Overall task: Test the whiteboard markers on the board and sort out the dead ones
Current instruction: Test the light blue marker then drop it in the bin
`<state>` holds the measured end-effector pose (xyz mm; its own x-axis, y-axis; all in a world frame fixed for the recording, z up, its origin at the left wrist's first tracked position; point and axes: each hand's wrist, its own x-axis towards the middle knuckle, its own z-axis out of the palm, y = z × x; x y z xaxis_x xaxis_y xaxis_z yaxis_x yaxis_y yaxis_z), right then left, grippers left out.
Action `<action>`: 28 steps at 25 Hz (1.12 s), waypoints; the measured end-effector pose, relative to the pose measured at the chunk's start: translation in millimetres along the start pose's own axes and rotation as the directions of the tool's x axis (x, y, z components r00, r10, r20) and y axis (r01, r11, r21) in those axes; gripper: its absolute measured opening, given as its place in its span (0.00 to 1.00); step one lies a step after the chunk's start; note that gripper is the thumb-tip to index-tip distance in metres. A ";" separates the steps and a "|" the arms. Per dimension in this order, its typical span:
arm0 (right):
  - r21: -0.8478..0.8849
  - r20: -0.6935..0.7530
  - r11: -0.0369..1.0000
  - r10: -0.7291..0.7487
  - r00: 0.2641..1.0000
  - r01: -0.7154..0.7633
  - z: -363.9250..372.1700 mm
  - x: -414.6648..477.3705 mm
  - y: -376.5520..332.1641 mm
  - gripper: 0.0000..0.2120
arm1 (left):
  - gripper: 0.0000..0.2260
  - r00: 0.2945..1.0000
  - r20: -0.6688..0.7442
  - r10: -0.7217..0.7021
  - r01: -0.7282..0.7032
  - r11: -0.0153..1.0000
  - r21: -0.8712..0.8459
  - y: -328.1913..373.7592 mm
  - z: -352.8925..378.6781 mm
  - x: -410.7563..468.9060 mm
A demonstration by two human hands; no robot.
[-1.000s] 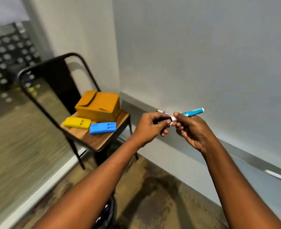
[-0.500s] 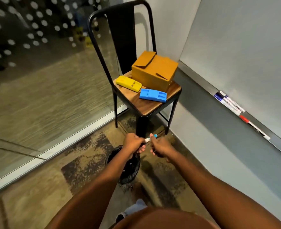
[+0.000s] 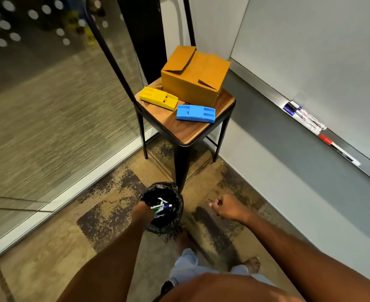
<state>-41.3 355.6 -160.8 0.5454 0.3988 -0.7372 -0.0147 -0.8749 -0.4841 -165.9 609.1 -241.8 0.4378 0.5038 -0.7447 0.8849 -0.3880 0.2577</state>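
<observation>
L hand [image 3: 143,212] now at bin [image 3: 157,186], R hand [image 3: 229,209] apart, markers [image 3: 162,207] inside

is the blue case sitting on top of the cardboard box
No, the blue case lies flat on the chair seat, in front of the cardboard box.

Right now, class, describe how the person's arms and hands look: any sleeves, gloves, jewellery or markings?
The left forearm and right forearm are bare; no sleeve shows. The left hand and right hand wear no gloves, and no watch, bracelet or marking is visible. Rings would be too small to tell.
</observation>
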 end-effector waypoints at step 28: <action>0.100 -0.213 0.993 0.090 0.973 -0.070 -40.7 -45.2 94.9 0.13 | 0.10 0.885 0.238 0.401 -0.451 0.867 0.214 131.7 57.5 -44.8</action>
<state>-33.2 243.4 -154.2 0.7079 0.2504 -0.6604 -0.1364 -0.8690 -0.4756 -78.1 491.1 -210.0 0.7045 0.1067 -0.7016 0.5358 -0.7282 0.4274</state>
